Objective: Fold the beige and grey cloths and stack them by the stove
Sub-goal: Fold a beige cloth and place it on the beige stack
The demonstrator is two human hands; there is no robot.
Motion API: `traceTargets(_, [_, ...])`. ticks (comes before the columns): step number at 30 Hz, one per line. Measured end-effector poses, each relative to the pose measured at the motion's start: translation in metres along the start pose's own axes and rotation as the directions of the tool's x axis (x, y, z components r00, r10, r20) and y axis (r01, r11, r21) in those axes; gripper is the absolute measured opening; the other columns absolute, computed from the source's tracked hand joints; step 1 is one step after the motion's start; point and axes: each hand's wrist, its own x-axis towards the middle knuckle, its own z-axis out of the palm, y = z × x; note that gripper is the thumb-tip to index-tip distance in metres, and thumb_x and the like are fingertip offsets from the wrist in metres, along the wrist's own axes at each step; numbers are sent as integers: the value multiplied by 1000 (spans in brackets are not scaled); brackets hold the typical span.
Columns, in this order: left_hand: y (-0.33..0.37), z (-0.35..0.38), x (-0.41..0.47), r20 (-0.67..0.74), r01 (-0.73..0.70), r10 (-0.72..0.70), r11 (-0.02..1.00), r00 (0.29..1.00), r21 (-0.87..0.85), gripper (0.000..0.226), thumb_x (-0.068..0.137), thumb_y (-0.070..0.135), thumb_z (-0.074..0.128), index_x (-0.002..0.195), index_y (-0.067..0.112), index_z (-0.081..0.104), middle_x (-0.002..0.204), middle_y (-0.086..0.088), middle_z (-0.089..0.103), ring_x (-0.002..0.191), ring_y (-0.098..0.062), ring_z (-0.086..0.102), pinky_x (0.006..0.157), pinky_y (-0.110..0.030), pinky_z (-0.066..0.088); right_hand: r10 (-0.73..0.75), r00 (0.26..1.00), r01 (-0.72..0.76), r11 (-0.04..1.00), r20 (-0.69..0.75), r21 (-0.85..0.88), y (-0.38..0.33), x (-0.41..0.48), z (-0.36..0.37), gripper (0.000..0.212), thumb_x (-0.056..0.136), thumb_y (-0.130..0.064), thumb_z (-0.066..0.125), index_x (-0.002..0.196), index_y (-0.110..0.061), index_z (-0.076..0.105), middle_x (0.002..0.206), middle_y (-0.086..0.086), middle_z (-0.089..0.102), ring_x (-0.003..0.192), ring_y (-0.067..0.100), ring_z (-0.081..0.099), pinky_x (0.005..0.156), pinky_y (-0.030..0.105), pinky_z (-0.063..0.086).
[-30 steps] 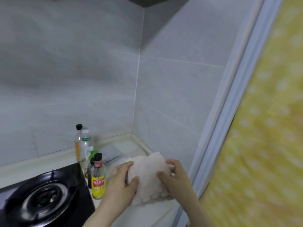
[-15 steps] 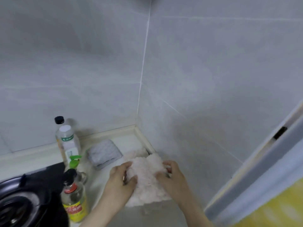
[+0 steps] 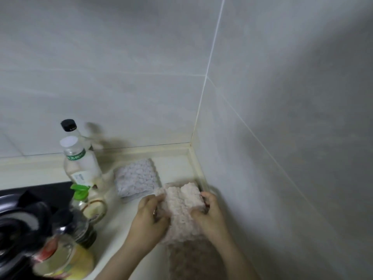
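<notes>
Countertop [image 3: 176,168] is being taken up by one folded grey cloth [image 3: 137,179]. One beige cloth [image 3: 181,211] is being gripped by the left hand [image 3: 148,217] and right hand [image 3: 210,215].

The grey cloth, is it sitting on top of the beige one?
No, the grey cloth lies flat on the counter, beside the beige cloth.
</notes>
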Motion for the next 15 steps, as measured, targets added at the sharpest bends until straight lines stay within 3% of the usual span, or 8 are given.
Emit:
traceTargets(2, [-1,3,16,-2,-3,3,1000,1000,10,59,72,31,58,129,17,55,125,-1,44,88,-1,56,87,-21,46,-3,1000,3,1000,9,-7,-2,13,1,46,74,-15,68,111,-33,49,112,1,61,91,11,62,78,26,51])
traceTargets(6, [-1,11,44,9,-19,19,1000,1000,15,53,84,9,62,135,17,49,140,0,33,98,-7,51,84,-10,41,-43,999,43,998,-23,-36,-5,37,-1,48,83,-6,66,122,-27,48,119,0,57,94,5,59,76,17,50])
traceTargets(8, [-5,16,54,51,7,-8,1000,999,18,54,88,11,58,139,19,42,146,1,26,113,-12,49,82,-7,42,-77,996,74,995,-44,-69,-3,44,0,57,86,-8,64,137,-22,43,133,1,54,111,13,57,93,26,50])
traceTargets(10, [-10,21,57,84,48,-55,996,995,81,55,91,19,56,142,20,37,151,-1,22,131,-18,39,98,-22,42,-112,993,108,988,-31,-108,1,47,2,66,88,-8,61,147,-17,33,142,-4,44,132,15,43,110,36,40])
traceTargets(12, [-12,23,56,95,91,-101,990,990,103,53,91,24,56,141,22,37,148,-1,27,131,-20,39,106,-33,39,-143,989,137,982,-37,-127,4,48,6,68,86,-10,59,149,-15,31,145,-7,39,138,13,35,116,38,33])
traceTargets(15, [-12,23,52,92,103,-111,991,990,82,49,91,25,56,138,24,42,141,1,37,116,-13,49,100,-27,42,-137,988,126,982,-75,-143,9,48,12,74,75,-25,53,147,-18,35,148,-2,42,139,14,37,114,42,36])
